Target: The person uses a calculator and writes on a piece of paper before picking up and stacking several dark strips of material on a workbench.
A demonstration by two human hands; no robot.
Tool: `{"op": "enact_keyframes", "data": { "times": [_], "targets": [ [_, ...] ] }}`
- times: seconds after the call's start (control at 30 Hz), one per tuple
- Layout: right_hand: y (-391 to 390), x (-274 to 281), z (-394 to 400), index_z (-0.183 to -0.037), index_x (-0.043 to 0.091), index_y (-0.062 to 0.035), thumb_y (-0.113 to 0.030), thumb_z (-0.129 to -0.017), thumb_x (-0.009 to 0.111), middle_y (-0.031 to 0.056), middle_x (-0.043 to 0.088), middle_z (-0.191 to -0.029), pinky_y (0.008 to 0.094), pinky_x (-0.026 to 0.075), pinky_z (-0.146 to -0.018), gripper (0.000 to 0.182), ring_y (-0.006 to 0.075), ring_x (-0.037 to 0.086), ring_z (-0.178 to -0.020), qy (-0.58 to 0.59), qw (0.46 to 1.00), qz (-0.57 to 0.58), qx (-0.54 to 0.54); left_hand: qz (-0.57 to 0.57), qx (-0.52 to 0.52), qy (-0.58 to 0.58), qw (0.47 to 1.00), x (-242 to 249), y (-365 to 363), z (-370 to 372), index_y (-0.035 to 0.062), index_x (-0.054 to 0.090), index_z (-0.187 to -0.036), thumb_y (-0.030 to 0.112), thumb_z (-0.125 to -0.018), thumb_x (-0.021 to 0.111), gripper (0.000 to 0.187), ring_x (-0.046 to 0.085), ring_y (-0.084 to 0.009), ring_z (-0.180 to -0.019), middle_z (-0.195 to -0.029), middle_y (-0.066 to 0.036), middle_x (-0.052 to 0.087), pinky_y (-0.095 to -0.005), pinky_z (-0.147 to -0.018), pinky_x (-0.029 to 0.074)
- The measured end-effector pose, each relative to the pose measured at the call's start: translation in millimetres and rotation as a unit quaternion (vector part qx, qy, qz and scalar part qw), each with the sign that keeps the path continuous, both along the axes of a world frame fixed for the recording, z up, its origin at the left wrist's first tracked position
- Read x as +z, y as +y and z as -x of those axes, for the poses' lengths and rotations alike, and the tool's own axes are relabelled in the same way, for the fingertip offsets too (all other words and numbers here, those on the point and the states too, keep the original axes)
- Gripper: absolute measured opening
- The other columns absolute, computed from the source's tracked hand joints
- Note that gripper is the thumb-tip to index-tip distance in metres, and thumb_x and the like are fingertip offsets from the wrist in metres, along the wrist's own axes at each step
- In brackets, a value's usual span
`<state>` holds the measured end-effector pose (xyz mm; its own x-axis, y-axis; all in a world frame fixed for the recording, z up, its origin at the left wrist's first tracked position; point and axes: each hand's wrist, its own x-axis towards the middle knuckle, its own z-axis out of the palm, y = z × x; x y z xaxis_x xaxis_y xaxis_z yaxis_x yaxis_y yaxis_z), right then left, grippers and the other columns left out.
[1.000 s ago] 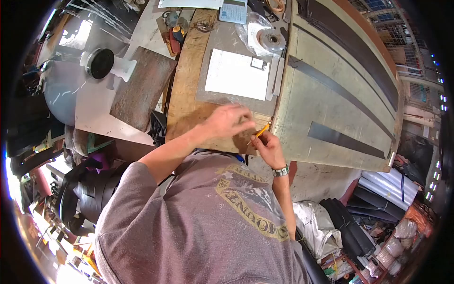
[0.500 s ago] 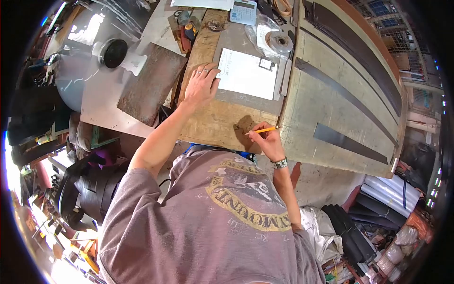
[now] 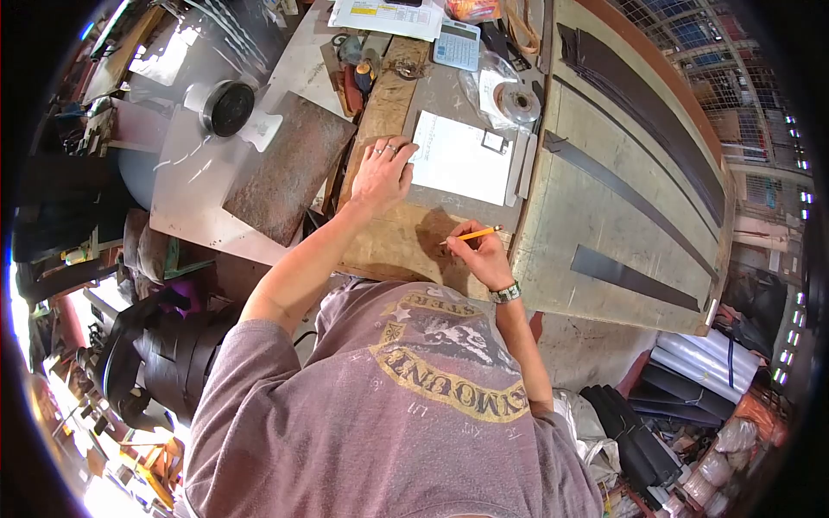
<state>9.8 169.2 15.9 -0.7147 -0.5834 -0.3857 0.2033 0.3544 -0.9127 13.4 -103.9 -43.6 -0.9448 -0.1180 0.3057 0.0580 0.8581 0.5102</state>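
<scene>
My right hand [image 3: 482, 259] pinches a yellow pencil [image 3: 477, 233] above the wooden front strip of the bench [image 3: 389, 237]; the pencil's tip points left. My left hand [image 3: 383, 175] rests with fingers extended at the left edge of a white sheet of paper [image 3: 458, 168]. Small handwriting runs along the sheet's left side, and a dark-outlined drawing sits near its upper right corner. Under the paper lies a grey board [image 3: 440, 91].
A calculator [image 3: 456, 45], a tape roll [image 3: 518, 102] and printed papers [image 3: 389, 17] lie toward the back. To the left is a rusty brown plate [image 3: 289, 164]. Dark strips [image 3: 635, 274] lie on the right-hand table [image 3: 553, 259]. Rolled sheets [image 3: 704, 363] stand lower right.
The view has shifted, so the bench and paper appear lower. My right hand still holds the pencil and has moved slightly left in view. My left hand stays by the paper's edge.
</scene>
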Motion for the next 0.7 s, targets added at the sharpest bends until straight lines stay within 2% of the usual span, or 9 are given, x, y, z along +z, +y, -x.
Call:
{"op": "enact_keyframes", "data": {
  "times": [0.2,0.3,0.5,0.7],
  "targets": [
    [-10,-1,-3,-0.107,0.073,0.0000,-0.019,-0.100,0.071,0.0055,0.077,-0.093,0.0249,0.056,-0.073,0.021,0.0089,0.070,-0.081,-0.040,0.999,0.027,-0.003,-0.012,0.000,-0.002,1.000,-1,-1,0,0.0078,0.066,-0.124,0.016,-0.096,0.062,0.029,0.052,-0.0307,-0.127,-0.135,-0.010,0.059,-0.0480,-0.107,0.042],
    [-12,-2,-6,-0.109,0.073,-0.0008,-0.019,-0.100,0.071,0.0057,0.077,-0.096,0.0255,0.056,-0.077,0.021,0.0103,0.071,-0.086,-0.046,0.999,-0.001,0.018,-0.021,0.003,-0.010,1.000,-3,-1,-3,0.0071,0.067,-0.123,0.017,-0.096,0.063,0.029,0.052,-0.0305,-0.127,-0.135,-0.010,0.059,-0.0481,-0.107,0.042],
    [-11,-4,-19,-0.110,0.073,-0.0026,-0.019,-0.100,0.071,0.0040,0.077,-0.099,0.0264,0.057,-0.081,0.019,0.0123,0.072,-0.093,-0.020,1.000,-0.001,0.021,-0.022,0.002,0.013,1.000,-10,-2,0,0.0066,0.067,-0.122,0.017,-0.096,0.064,0.028,0.053,-0.0301,-0.126,-0.134,-0.009,0.060,-0.0470,-0.106,0.043],
    [-6,-4,-32,-0.111,0.073,-0.0030,-0.019,-0.100,0.072,0.0042,0.077,-0.099,0.0263,0.056,-0.080,0.020,0.0112,0.071,-0.091,-0.024,1.000,0.000,-0.002,-0.036,0.010,0.013,0.999,-12,-3,0,0.0072,0.068,-0.119,0.012,-0.092,0.065,0.028,0.054,-0.0321,-0.126,-0.136,-0.008,0.062,-0.0476,-0.106,0.044]
  ]
}}
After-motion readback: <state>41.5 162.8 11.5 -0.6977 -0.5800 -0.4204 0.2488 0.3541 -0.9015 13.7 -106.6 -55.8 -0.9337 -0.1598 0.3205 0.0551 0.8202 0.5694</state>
